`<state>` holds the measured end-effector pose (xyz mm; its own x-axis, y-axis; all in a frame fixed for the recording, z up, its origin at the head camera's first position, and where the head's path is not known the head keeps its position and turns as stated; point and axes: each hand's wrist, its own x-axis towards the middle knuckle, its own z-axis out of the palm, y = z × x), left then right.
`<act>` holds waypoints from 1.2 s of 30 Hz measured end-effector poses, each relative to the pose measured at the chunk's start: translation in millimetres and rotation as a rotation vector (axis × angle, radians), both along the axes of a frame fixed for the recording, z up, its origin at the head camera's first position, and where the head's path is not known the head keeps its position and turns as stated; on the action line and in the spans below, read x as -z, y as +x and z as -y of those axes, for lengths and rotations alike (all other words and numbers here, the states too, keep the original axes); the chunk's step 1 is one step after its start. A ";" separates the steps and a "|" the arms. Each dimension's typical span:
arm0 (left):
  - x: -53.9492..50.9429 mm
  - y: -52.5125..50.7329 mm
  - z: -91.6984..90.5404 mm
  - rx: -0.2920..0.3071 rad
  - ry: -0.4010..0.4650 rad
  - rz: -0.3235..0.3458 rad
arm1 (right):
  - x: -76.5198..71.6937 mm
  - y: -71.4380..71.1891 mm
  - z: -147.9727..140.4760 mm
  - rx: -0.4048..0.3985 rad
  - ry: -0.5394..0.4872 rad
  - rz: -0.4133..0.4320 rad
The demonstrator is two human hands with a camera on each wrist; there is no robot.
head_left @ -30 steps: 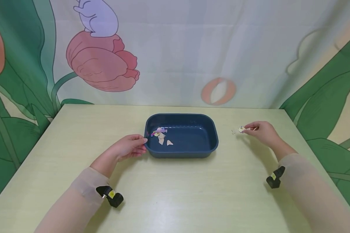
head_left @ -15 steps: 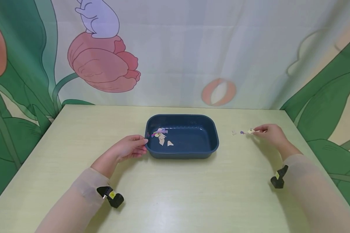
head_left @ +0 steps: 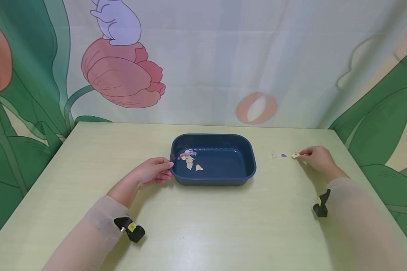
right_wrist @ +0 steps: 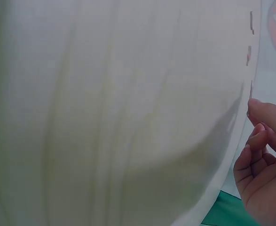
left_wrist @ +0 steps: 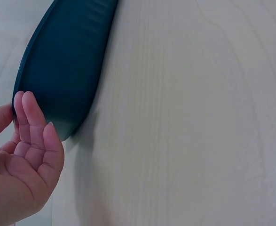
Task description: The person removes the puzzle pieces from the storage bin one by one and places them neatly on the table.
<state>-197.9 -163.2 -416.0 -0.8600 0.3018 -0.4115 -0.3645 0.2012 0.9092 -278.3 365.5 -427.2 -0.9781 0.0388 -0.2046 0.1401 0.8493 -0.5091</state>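
Observation:
A dark blue rectangular tray [head_left: 215,181] stands on the table. My left hand [head_left: 149,173] pinches its left rim between thumb and fingers, and the left wrist view shows the fingertips against the tray wall [left_wrist: 65,61]. In the tray's left part lie several scraps like paper bits, some purple and pink, some cream [head_left: 189,162]. To the right of the tray, my right hand [head_left: 320,162] pinches a small whitish scrap [head_left: 295,155] at the table surface. Left of it, in a row, lie a purple scrap [head_left: 283,155] and a pale scrap [head_left: 274,155].
The pale wooden table [head_left: 203,226] reaches back to a printed curtain [head_left: 203,67] with flowers and leaves. A small black camera [head_left: 134,231] sits on the left wrist and another camera [head_left: 321,209] on the right.
My right hand has moved right and slightly down with the whitish scrap. The purple scrap now lies apart from it on the table. My left hand stays on the tray rim.

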 end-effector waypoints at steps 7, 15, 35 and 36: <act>0.9 -0.4 -0.1 0.001 0.001 0.002 | 4.4 -2.5 5.6 0.016 0.008 0.006; 1.4 -0.2 -0.9 0.011 0.003 0.002 | -1.7 -2.6 8.5 0.057 -0.013 -0.042; -0.4 0.5 -1.4 -0.003 -0.009 0.005 | -37.5 -0.5 131.2 -0.194 -0.298 -0.228; -0.7 0.6 -1.4 -0.003 -0.007 0.005 | -38.3 0.4 138.5 -0.211 -0.310 -0.220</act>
<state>-197.3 -161.8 -415.4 -0.8591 0.2958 -0.4177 -0.3694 0.2066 0.9060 -277.9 227.0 -388.9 -0.9796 -0.1970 0.0396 -0.1607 0.6499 -0.7429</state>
